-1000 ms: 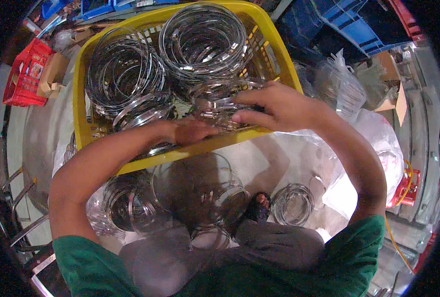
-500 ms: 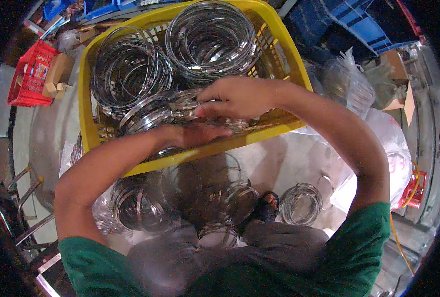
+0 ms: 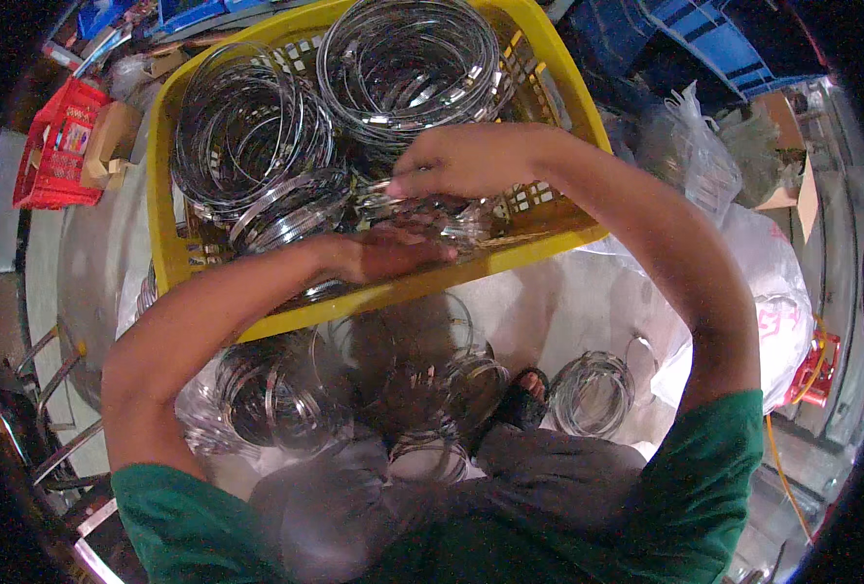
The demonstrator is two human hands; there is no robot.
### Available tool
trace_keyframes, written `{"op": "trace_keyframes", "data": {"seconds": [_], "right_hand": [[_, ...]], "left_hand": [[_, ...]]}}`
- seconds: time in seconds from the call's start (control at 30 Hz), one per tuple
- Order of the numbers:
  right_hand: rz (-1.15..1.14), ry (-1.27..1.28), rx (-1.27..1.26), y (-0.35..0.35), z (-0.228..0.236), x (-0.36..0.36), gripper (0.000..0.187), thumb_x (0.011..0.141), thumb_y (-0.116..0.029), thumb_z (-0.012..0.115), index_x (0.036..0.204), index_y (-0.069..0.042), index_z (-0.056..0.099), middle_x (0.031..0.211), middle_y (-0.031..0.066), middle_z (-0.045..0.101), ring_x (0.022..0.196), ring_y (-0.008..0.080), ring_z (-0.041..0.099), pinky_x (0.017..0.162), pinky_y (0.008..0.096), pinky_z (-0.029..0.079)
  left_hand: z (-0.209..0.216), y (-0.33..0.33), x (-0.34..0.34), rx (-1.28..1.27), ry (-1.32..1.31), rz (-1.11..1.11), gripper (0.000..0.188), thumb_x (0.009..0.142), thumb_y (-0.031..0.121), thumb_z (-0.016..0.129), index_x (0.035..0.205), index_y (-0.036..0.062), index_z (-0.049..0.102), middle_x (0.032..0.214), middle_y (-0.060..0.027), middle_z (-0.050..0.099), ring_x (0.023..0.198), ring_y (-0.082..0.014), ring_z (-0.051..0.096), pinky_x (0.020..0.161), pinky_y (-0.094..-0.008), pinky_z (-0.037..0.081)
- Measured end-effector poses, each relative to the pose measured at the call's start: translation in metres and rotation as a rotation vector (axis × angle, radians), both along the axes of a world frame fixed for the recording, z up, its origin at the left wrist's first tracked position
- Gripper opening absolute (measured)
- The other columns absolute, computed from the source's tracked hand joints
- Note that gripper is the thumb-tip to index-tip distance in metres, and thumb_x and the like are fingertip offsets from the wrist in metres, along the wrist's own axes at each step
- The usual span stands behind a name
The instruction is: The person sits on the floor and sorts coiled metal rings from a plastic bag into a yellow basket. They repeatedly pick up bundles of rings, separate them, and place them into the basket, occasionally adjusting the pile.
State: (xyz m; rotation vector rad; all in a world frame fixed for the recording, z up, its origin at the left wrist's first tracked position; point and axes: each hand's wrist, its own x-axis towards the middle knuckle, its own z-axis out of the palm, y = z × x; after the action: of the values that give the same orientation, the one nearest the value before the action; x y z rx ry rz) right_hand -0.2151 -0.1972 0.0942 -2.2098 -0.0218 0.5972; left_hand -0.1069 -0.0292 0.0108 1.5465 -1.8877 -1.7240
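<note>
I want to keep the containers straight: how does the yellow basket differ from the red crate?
The yellow basket takes up far more of the picture than the red crate. The yellow basket sits before the person, with the left hand and right hand in it; the red crate stands off to the left, untouched. Coils of metal hoops fill much of the yellow basket, while the red crate's contents are unclear.

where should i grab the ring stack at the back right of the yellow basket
Probably the right edge of the ring stack, from above right, fingers outside and thumb in its centre. It is hollow and opens upward, with a gap toward the yellow basket's right wall; the neighbouring stack crowds its left and the right hand is in front.
</note>
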Motion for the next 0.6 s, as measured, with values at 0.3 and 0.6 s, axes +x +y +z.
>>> {"op": "trace_keyframes", "data": {"seconds": [0.3, 0.6], "right_hand": [[0.151, 0.088, -0.207, 0.035, -0.034, 0.034, 0.051, 0.104, -0.046, 0.049, 0.092, -0.001, 0.069, 0.077, 0.0112, 0.068, 0.069, 0.0217, 0.063, 0.061, 0.0420, 0.051], [-0.146, 0.405, 0.088, 0.041, -0.015, 0.065, 0.052, 0.107, -0.039, 0.045, 0.072, -0.003, 0.060, 0.061, 0.0063, 0.053, 0.047, 0.0201, 0.046, 0.045, 0.0399, 0.041]], "left_hand": [[-0.024, 0.003, 0.007, -0.069, 0.002, 0.036, 0.077, 0.101, 0.064, 0.041, 0.155, 0.0097, 0.038, 0.162, -0.0156, 0.032, 0.149, -0.0303, 0.032, 0.123, -0.0423, 0.023], [0.007, 0.005, 0.005, 0.014, 0.075, 0.027, 0.068, 0.101, 0.066, 0.036, 0.137, 0.0121, 0.059, 0.131, -0.0141, 0.060, 0.125, -0.0253, 0.052, 0.112, -0.0424, 0.034]]}}
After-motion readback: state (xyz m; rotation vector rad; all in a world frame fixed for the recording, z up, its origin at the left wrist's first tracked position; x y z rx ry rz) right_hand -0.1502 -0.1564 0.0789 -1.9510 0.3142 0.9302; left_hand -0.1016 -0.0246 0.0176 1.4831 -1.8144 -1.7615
